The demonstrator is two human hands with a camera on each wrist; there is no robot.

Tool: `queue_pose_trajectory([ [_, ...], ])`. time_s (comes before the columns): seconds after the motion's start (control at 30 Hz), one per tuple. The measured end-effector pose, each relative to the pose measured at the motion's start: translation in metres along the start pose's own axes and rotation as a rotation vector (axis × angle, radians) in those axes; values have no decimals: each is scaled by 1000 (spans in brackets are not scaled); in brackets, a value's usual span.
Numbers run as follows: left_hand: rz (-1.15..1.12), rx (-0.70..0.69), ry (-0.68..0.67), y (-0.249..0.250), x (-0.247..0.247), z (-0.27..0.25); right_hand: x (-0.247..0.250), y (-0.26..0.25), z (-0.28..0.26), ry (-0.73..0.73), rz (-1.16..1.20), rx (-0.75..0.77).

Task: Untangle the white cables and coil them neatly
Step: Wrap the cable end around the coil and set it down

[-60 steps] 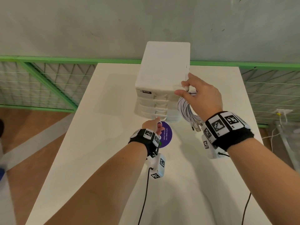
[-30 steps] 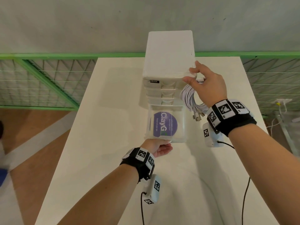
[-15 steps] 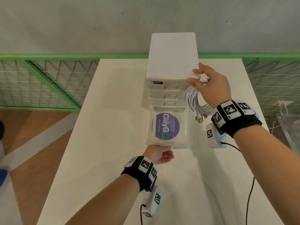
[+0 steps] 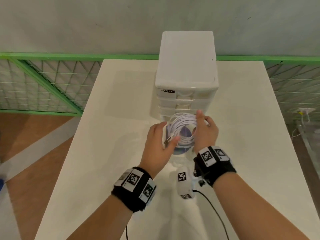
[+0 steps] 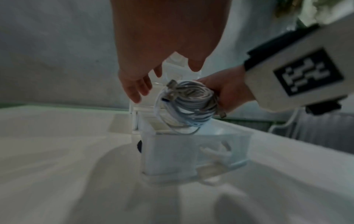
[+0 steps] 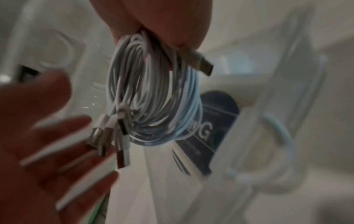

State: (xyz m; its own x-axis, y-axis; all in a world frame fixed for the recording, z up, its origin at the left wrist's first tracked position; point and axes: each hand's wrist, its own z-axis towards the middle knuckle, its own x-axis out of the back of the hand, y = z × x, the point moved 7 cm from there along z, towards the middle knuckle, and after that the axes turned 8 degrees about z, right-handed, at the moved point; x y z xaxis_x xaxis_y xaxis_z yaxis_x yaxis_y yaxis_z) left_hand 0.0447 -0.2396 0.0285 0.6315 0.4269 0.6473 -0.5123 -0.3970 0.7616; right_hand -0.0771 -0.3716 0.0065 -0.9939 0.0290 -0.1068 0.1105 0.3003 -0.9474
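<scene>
A neat coil of white cables (image 4: 181, 125) hangs over the pulled-out clear bottom drawer (image 5: 191, 153). My right hand (image 4: 204, 130) grips the coil's right side; in the right wrist view its fingers (image 6: 164, 27) pinch the top of the coil (image 6: 153, 94). My left hand (image 4: 164, 135) is at the coil's left with straight, spread fingers (image 5: 136, 89). Several metal USB plugs (image 6: 111, 136) dangle from the coil against the left palm (image 6: 44, 133). A round purple label (image 6: 212, 128) lies in the drawer below the coil (image 5: 187, 103).
The white drawer unit (image 4: 187, 66) stands at the back middle of the white table (image 4: 107, 161), with its upper drawers closed. A green wire fence (image 4: 43, 80) runs behind the table. Black camera leads (image 4: 213, 210) trail from my wrists toward the near edge.
My left hand pulled the bottom drawer out, let go of it and rose beside the coil. My right hand left the unit's top corner and carried the coil over the open drawer.
</scene>
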Motion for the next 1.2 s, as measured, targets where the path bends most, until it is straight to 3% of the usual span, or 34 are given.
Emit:
queue_pose_trajectory([
  [0.1, 327, -207, -14, 6, -16, 6, -10, 20, -4, -23, -5, -75],
  [0.27, 690, -207, -200, -8, -56, 7, -20, 29, 6, -122, -192, -47],
  [0.53, 829, -163, -264, -16, -76, 24, -21, 24, 8, -320, -681, 427],
  [0.63, 880, -147, -414, -19, -85, 29, -19, 18, 5, -286, -897, 670],
  [0.7, 894, -127, -440, -20, -87, 30, -18, 13, 0, -266, -1073, 779],
  [0.87, 911, -184, -334, -19, -83, 30, -13, 11, 5, -241, -1295, 764],
  [1.03, 925, -248, -232, -7, -77, 30, -25, -5, 15, -284, -1269, 736],
  [1.2, 970, -194, -245, -9, -76, 32, -32, 6, 21, -451, -1474, 669],
])
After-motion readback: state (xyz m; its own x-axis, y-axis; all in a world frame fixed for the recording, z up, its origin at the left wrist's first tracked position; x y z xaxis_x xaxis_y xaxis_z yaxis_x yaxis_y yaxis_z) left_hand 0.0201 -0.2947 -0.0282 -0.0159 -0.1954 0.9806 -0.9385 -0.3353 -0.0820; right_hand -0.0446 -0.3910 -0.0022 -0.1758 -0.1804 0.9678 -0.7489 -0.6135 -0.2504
